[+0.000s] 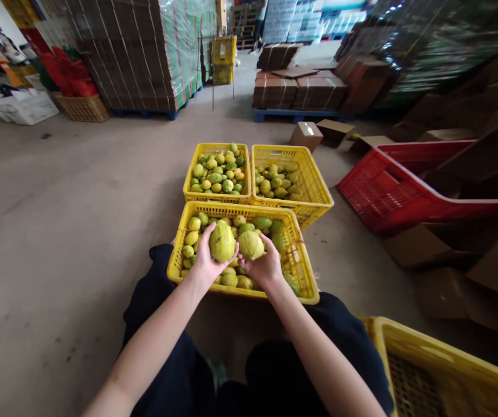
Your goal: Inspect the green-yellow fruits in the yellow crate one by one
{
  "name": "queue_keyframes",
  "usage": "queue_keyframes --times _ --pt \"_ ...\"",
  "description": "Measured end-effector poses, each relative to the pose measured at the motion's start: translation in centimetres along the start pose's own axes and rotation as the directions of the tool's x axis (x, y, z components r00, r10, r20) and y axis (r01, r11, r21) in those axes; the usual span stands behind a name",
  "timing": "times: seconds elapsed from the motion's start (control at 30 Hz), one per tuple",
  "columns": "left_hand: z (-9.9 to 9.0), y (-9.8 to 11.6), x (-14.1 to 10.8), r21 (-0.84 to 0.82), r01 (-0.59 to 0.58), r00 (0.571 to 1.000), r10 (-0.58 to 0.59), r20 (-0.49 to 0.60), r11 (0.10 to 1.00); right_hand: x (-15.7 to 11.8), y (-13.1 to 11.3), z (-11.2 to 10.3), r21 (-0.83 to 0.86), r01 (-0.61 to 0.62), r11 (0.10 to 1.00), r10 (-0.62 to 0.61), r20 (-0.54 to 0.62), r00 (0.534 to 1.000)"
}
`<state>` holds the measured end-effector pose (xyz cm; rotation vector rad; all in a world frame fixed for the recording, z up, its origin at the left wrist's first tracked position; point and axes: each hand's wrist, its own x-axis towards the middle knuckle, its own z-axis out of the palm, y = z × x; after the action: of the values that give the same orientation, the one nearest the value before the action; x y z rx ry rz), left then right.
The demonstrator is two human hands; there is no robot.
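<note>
My left hand (206, 263) is closed around a large yellow-green lemon (222, 241) with dark marks on its skin. Just beside it, my right hand (268, 267) grips a rounder, paler lemon (251, 245) in its fingers. Both are held up over the near yellow crate (305, 271), which sits before my knees. In that crate lie many lemons, yellow ones at the left and front and larger green ones (262, 222) toward the back right. My hands and the held fruit hide the middle of the crate.
Behind stand two more yellow crates, the left one (187, 184) fuller of lemons than the right one (316, 180). Another yellow crate (444, 341) is by my right leg. A red crate (370, 185) and cardboard boxes (423, 246) crowd the right side. Wrapped pallets (123, 52) stand farther back.
</note>
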<state>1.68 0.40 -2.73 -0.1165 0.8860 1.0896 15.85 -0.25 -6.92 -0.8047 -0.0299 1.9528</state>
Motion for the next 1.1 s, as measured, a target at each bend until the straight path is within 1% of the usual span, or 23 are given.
queue_keyframes --times 0.2,0.33,0.43,0.5,0.57,0.7,0.83,1.0,1.1 --pt "-0.4 0.3 0.5 -0.013 0.069 0.993 -0.068 0.092 0.998 -0.2 -0.6 -0.2 -0.015 0.095 0.995 -0.094 0.04 0.995" --pt "-0.3 0.2 0.7 -0.02 0.026 0.992 -0.024 0.122 0.999 -0.2 -1.2 -0.5 0.003 0.153 0.988 -0.153 0.016 0.988" --pt "-0.1 0.0 0.5 0.01 0.01 0.995 -0.011 0.098 1.0 -0.1 -1.5 -0.8 0.023 0.178 0.984 -0.178 0.005 0.984" --pt "0.1 -0.2 0.3 0.037 -0.024 0.997 0.021 0.072 0.999 -0.1 -1.6 -1.1 0.029 0.182 0.983 -0.183 0.012 0.983" --pt "0.3 -0.3 0.0 0.059 -0.064 0.995 0.06 0.08 0.996 0.0 -1.6 -1.3 0.029 0.189 0.981 -0.19 0.022 0.982" --pt "0.6 -0.7 -0.4 0.102 -0.086 0.979 0.065 0.194 0.991 -0.3 -1.7 -1.4 0.025 0.204 0.979 -0.205 0.038 0.978" --pt "0.5 -1.2 -0.2 0.159 -0.134 0.957 0.087 0.275 0.978 -0.7 -1.9 -1.0 0.046 0.217 0.975 -0.218 0.022 0.976" --pt "0.0 -1.7 -0.3 0.221 -0.244 0.903 0.138 0.407 0.944 -1.1 -2.0 -0.8 0.064 0.225 0.972 -0.225 -0.014 0.974" --pt "-0.1 -1.8 -0.6 0.257 -0.289 0.877 0.147 0.458 0.922 -1.3 -2.1 -0.7 0.083 0.224 0.971 -0.224 -0.013 0.975"
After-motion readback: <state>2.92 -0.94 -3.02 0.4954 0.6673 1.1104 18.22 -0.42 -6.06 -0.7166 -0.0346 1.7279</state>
